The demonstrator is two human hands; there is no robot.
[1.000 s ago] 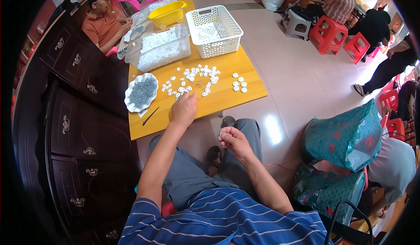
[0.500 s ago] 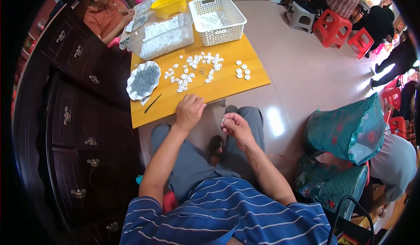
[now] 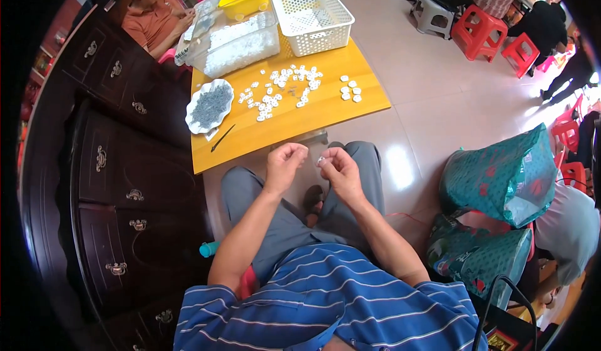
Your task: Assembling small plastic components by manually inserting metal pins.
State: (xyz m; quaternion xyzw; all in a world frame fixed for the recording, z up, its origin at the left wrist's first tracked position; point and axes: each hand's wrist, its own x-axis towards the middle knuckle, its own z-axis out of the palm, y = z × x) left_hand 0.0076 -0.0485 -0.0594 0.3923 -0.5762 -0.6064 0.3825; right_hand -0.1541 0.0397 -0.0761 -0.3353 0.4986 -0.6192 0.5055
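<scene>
My left hand [image 3: 285,163] and my right hand [image 3: 338,166] are raised close together over my knees, just short of the yellow table's [image 3: 350,110] near edge. My right fingers pinch a small white piece [image 3: 320,160]. My left fingers are curled, and what they hold is too small to tell. Several small white round pieces [image 3: 285,91] lie scattered on the table ahead. A white dish [image 3: 209,105] of small grey parts sits at the table's left, with a thin dark tool [image 3: 222,137] beside it.
A white plastic basket [image 3: 313,19], a clear tub of white pieces [image 3: 235,41] and a yellow bowl [image 3: 249,0] stand at the far end. A dark wooden cabinet [image 3: 119,182] runs along the left. A person [image 3: 153,19] sits beyond. Teal bags [image 3: 501,182] stand right, red stools [image 3: 479,31] farther off.
My left hand has drawn back from the scattered pieces on the table and now meets my right hand above my knees.
</scene>
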